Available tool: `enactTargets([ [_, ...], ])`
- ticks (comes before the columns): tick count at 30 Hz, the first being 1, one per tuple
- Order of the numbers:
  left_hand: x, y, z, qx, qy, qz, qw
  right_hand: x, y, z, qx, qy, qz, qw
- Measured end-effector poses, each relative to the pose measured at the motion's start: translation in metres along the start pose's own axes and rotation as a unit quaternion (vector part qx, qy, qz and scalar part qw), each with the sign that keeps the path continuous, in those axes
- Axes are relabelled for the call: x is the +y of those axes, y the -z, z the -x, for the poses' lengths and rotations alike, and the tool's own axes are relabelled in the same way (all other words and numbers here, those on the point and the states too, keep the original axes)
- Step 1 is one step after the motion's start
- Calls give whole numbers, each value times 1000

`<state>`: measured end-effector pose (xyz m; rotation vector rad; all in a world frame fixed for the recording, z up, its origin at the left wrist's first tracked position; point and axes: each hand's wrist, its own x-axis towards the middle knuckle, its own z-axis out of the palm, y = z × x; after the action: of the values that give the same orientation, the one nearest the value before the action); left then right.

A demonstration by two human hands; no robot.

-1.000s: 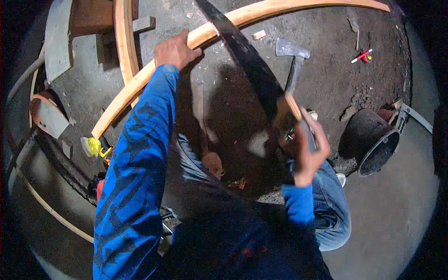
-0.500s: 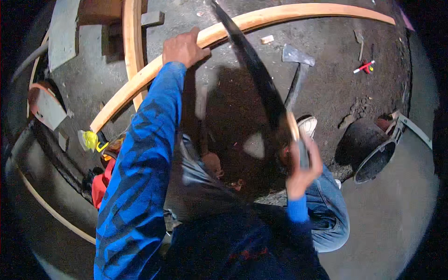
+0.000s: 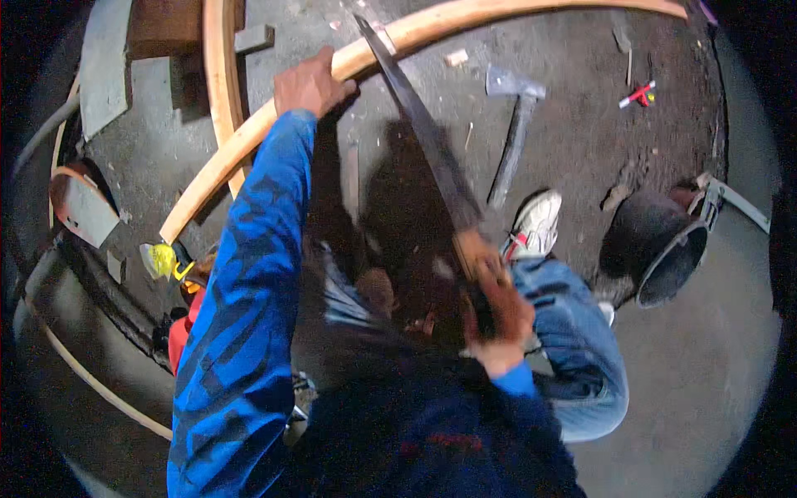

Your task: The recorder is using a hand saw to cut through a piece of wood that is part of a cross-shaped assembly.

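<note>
A long timber (image 3: pixel 217 175), bowed by the lens, crosses the far part of the view. My left hand (image 3: pixel 307 85) is closed around it, thumb toward the right. In my right hand (image 3: pixel 503 319) is the wooden handle of a handsaw (image 3: pixel 427 153), the fingers wrapped round it and a little blurred. The saw's dark blade slants up and left, and its far end lies across the timber just right of my left hand. Whether the teeth have bitten into the wood cannot be made out.
A second timber (image 3: pixel 220 75) passes beneath the first. An axe (image 3: pixel 515 124) lies on the floor beyond my shoe (image 3: pixel 536 226). To the right a black bucket (image 3: pixel 671 249) rests on its side. Concrete blocks (image 3: pixel 253 39) stand far left; a yellow-handled tool (image 3: pixel 173 261) is nearer.
My right hand has drawn the saw toward me and left. The blade's tip has come back closer to the timber. My left hand keeps its grip; the whole view has shifted slightly.
</note>
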<state>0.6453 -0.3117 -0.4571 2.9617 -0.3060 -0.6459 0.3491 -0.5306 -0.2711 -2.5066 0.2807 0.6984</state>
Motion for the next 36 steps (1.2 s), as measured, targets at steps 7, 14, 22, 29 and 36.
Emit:
enactTargets([
  [7,-1,-3,1,27,-14,-5,1000,-1,-50,-49,212,163,-107,958],
  [14,-15,11,-13,-11,-35,62,997,57,47,32,480,-16,-41,876],
  [22,-32,15,-25,-61,-52,134,988,191,23,-61,424,-11,201,883],
  [29,-43,6,-39,-84,-60,174,979,251,-26,-67,192,-125,284,931],
  [36,-47,4,-47,-112,-80,223,965,138,-84,-134,276,33,32,960],
])
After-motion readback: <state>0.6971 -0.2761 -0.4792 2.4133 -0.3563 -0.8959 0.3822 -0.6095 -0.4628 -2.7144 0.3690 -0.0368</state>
